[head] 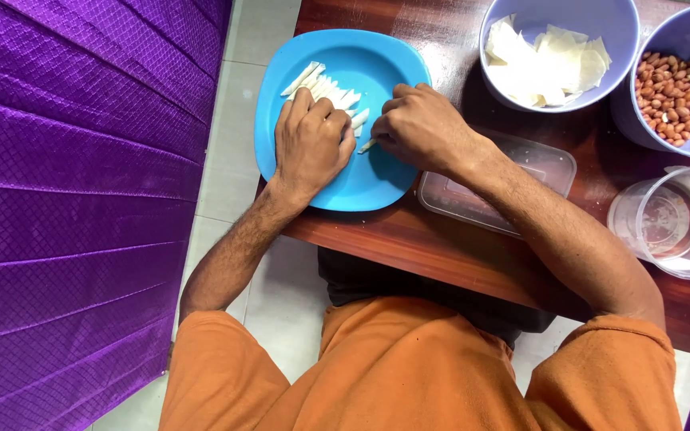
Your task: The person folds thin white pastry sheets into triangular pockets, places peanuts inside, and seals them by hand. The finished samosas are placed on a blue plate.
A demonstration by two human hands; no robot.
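Note:
A blue plate (377, 64) sits at the table's left edge with several white strips (325, 84) of cut food lined up on it. My left hand (309, 144) lies curled on the plate, pressing down on the strips near their lower end. My right hand (425, 128) is closed around a small utensil whose pale tip (367, 146) shows between the two hands, touching the plate beside the strips. What kind of utensil it is cannot be made out.
A lavender bowl (624, 48) with white flat pieces stands behind my right hand. Another lavender bowl (680, 32) holds peanuts (672, 96). A clear rectangular lid (537, 164) lies under my right forearm; a clear plastic cup (672, 223) lies at the right. Purple cloth (81, 199) hangs on the left.

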